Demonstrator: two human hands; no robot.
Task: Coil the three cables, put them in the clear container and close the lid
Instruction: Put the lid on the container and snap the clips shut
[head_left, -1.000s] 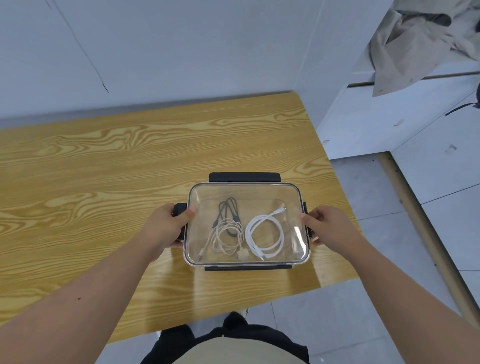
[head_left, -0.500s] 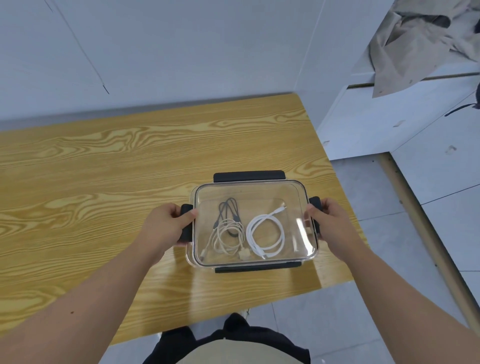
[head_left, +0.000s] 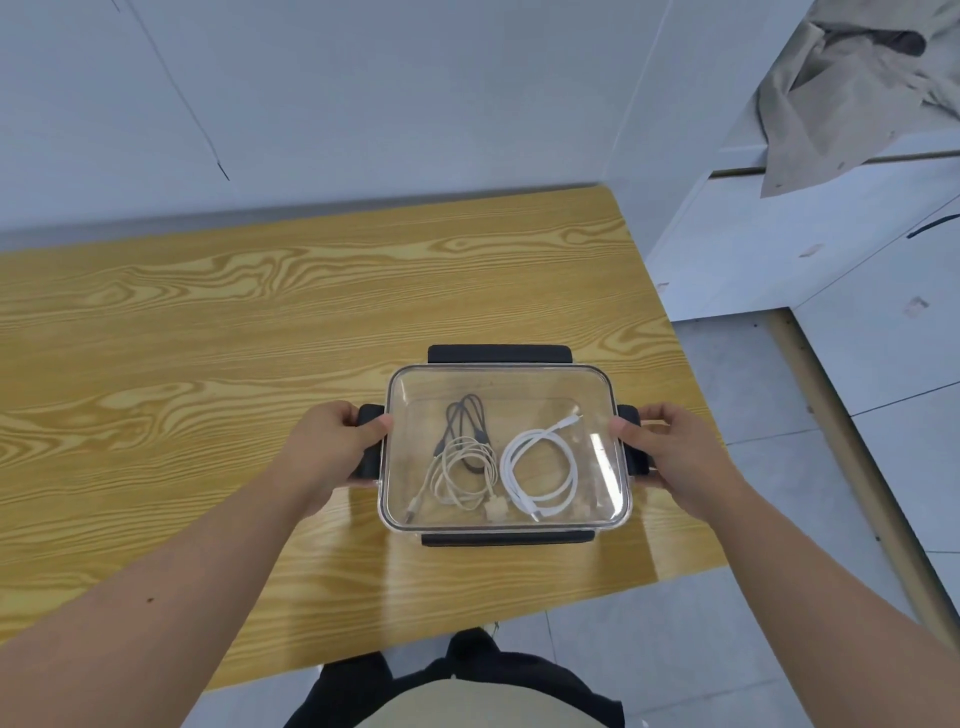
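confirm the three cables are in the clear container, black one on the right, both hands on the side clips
Not the black cable: the head view shows it on the left side of the clear container. The left hand and right hand do grip the side clips.

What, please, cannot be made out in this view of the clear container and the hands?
Head view only:
- left latch and right latch: whether snapped shut, covered by the left hand and right hand gripping them.
- black cable: its lower coil, under the cream cable.
- plugs: types too small to tell.
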